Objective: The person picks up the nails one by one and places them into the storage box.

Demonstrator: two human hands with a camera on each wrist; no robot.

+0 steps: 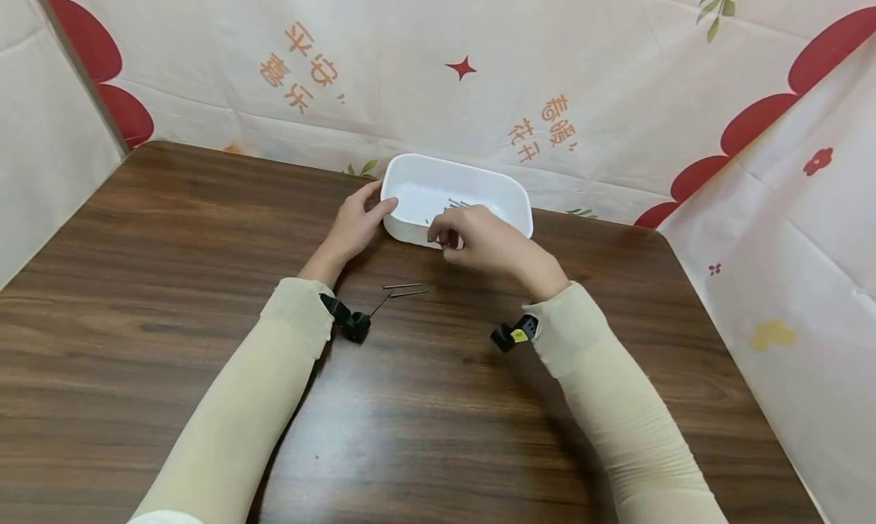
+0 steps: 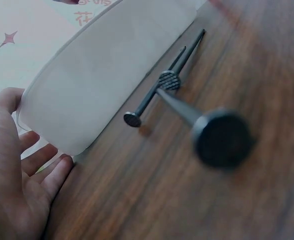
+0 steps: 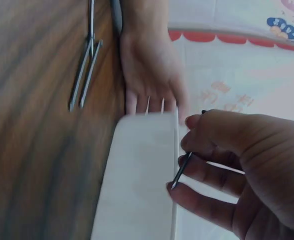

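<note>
A white plastic box (image 1: 417, 231) stands near the back of the table, with several nails (image 1: 460, 203) lying in it. At its left end my left hand (image 1: 350, 223) holds the wall, thumb at the rim and fingers along the outside. My right hand (image 1: 487, 242) is over the near rim of the box. Between its thumb and fingers it pinches a nail (image 3: 181, 171), whose pointed end shows in the right wrist view. On the table in front of the box lie three nails (image 2: 222, 140), close together and partly crossing; their flat heads show in the left wrist view.
The dark wooden table (image 1: 383, 417) reaches back to a white printed cloth (image 1: 411, 68), close behind the box. More cloth hangs along the right side. Small black cameras (image 1: 356, 326) sit on both wrists, the left one near the loose nails.
</note>
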